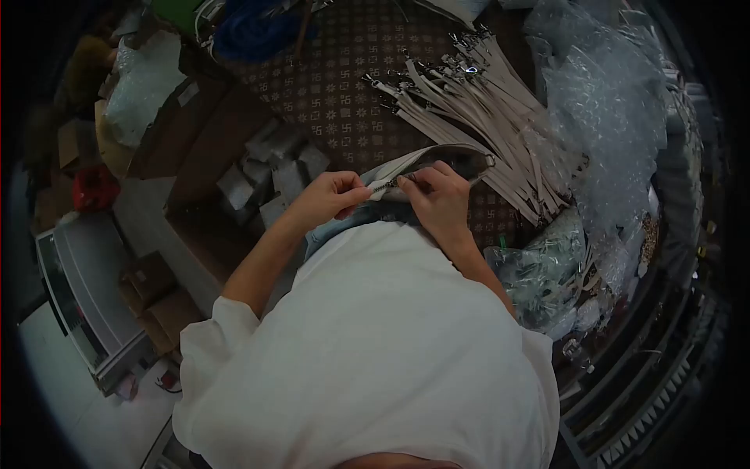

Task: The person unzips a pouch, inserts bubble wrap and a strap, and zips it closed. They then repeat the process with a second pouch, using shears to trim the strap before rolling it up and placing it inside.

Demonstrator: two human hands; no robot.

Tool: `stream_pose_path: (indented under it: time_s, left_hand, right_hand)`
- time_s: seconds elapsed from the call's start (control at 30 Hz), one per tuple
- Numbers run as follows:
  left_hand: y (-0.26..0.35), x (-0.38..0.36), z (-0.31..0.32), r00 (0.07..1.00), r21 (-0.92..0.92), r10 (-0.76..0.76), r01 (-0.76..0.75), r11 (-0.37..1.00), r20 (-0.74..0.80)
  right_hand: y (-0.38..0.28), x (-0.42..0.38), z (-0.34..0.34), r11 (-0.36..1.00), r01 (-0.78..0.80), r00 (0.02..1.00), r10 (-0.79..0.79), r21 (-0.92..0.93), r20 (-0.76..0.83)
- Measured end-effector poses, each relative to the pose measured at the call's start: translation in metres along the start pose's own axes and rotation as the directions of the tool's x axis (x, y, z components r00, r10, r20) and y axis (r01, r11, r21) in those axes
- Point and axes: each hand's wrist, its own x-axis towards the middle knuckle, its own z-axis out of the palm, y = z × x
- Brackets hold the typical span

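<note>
A pale bag (pixel 404 162) with a zipper along its mouth lies close in front of my body, its dark inside partly showing at the right. My left hand (pixel 332 197) pinches the zipper edge at the bag's left end. Beside it, my right hand (pixel 441 195) is closed on the same edge, thumb and fingers together near a small dark part that may be the zipper pull. Just beyond the bag, many beige straps (pixel 469 102) with metal clasps lie in a fanned pile on the patterned brown table cover (pixel 344 94).
An open cardboard box (pixel 199 180) with several wrapped grey packets (pixel 269 168) stands at the left. Clear plastic wrap (pixel 605 117) heaps up at the right, above a plastic bag (pixel 547 270). A blue bundle (pixel 258 31) lies at the back. Another person (pixel 90 66) is at far left.
</note>
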Motion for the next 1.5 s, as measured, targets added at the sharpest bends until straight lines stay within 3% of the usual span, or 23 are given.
stream_pose_path:
  time_s: [0.07,0.2,0.3,0.33,0.37,0.43,0.5,0.53,0.57,0.63,0.67,0.73,0.77,0.87,0.9,0.93,0.97,1.0,1.03,1.13,1.2,1.3,1.5]
  left_hand:
    - [0.0,-0.005,-0.007,1.0,-0.002,-0.019,0.019,1.0,0.002]
    - [-0.004,-0.011,-0.011,0.997,0.031,-0.081,0.082,0.996,-0.018]
    - [-0.024,-0.004,-0.027,0.962,0.126,-0.222,0.204,0.971,0.16]
    - [-0.022,0.007,-0.036,0.957,0.305,-0.152,0.073,0.95,0.246]
    - [-0.022,0.02,-0.045,0.937,0.457,-0.096,-0.074,0.886,0.337]
    - [-0.029,0.06,-0.073,0.985,0.428,-0.005,-0.069,0.901,0.17]
    - [-0.04,0.103,-0.067,0.984,0.218,0.147,-0.123,0.968,-0.098]
    - [-0.046,0.119,-0.054,0.999,-0.007,0.047,-0.047,0.999,0.002]
    - [-0.046,0.133,-0.034,0.992,-0.224,-0.027,0.054,0.973,0.124]
    - [-0.038,0.133,0.011,0.963,-0.214,0.179,-0.135,0.968,0.2]
    - [-0.038,0.133,0.01,0.963,-0.211,0.179,-0.135,0.968,0.203]
    - [-0.034,0.133,0.001,0.978,-0.471,0.165,-0.086,0.878,0.128]
    - [-0.033,0.127,-0.008,0.959,-0.309,0.257,-0.21,0.928,0.121]
    - [-0.041,0.156,-0.027,0.976,-0.136,0.21,-0.201,0.97,0.056]
    - [-0.048,0.158,-0.03,0.98,-0.059,0.2,-0.199,0.978,0.014]
    - [-0.048,0.168,-0.038,0.981,0.016,0.193,-0.192,0.981,-0.032]
    - [-0.053,0.174,-0.043,0.979,0.09,0.19,-0.182,0.979,-0.079]
    - [-0.064,0.17,-0.046,0.973,0.164,0.19,-0.168,0.972,-0.128]
    - [-0.053,0.201,-0.051,0.965,0.236,0.193,-0.149,0.96,-0.176]
    - [-0.09,0.173,-0.079,0.911,0.436,0.244,-0.081,0.896,-0.332]
    - [-0.143,0.109,-0.081,0.868,0.562,0.265,0.019,0.827,-0.42]
    - [-0.183,0.061,-0.122,0.777,0.694,0.347,0.156,0.703,-0.526]
    - [-0.226,0.013,-0.231,0.575,0.767,0.511,0.428,0.478,-0.639]
  right_hand:
    - [0.002,0.001,0.005,0.998,-0.015,0.999,0.017,0.061,-0.042]
    - [0.044,0.012,-0.037,0.96,-0.056,0.951,-0.032,-0.273,-0.309]
    - [0.064,0.012,-0.044,0.961,-0.039,0.936,-0.061,-0.274,-0.347]
    - [0.071,0.015,-0.041,0.959,-0.043,0.933,-0.061,-0.28,-0.355]
    - [0.078,0.018,-0.038,0.99,-0.093,0.932,0.049,-0.106,-0.36]
    - [0.096,0.022,-0.022,0.987,-0.138,0.928,0.156,0.077,-0.338]
    - [0.12,0.024,0.006,0.802,-0.191,0.882,0.393,0.565,-0.26]
    - [0.13,0.021,0.027,0.8,-0.187,0.881,0.393,0.571,-0.262]
    - [0.136,0.02,0.054,0.811,-0.146,0.907,0.339,0.567,-0.251]
    - [0.107,0.027,0.075,0.906,-0.146,0.938,0.254,0.397,-0.235]
    - [0.075,0.034,0.067,0.958,-0.182,0.946,0.232,0.221,-0.225]
    - [0.051,0.051,0.054,0.974,-0.005,0.996,0.025,0.228,-0.083]
    - [0.035,0.058,0.047,0.969,0.062,0.998,-0.06,0.238,-0.013]
    - [-0.019,0.09,0.003,0.961,0.253,0.948,-0.224,0.108,-0.228]
    - [-0.039,0.103,-0.019,0.867,0.494,0.745,-0.461,-0.066,-0.482]
    - [-0.048,0.11,-0.03,0.71,0.638,0.423,-0.646,-0.297,-0.635]
    - [-0.046,0.105,-0.015,0.709,0.637,0.417,-0.648,-0.303,-0.637]
    - [-0.042,0.092,0.019,0.723,0.59,0.667,-0.687,-0.359,-0.288]
    - [-0.037,0.083,0.049,0.713,0.557,0.813,-0.574,-0.426,0.102]
    - [-0.035,0.088,0.088,0.796,0.531,0.847,-0.508,-0.292,0.156]
    - [-0.045,0.08,0.101,0.837,0.523,0.821,-0.545,0.159,0.168]
    - [-0.049,0.085,0.09,0.798,0.524,0.821,-0.566,0.298,0.074]
    - [0.069,0.134,0.076,0.982,0.171,0.985,-0.169,0.077,-0.035]
